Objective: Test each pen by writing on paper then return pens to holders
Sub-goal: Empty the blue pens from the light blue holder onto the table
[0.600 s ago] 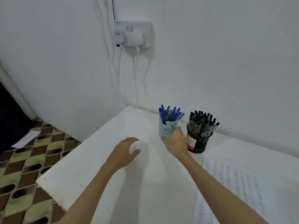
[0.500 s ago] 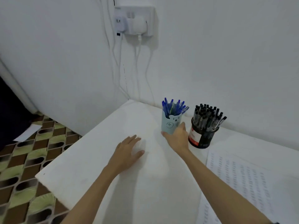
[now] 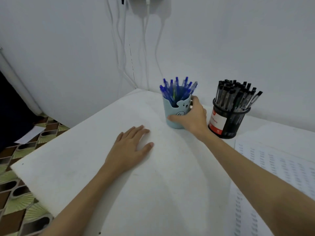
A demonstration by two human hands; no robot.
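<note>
Since the earlier frame, the right hand (image 3: 192,116) has wrapped around the pale blue bear-face holder (image 3: 176,113) of blue pens (image 3: 177,89) near the table's (image 3: 85,167) far corner. Fingers of the left hand (image 3: 131,149) lie flat, spread. Beside it, the black mesh holder's (image 3: 228,121) label reads "Pens".
</note>
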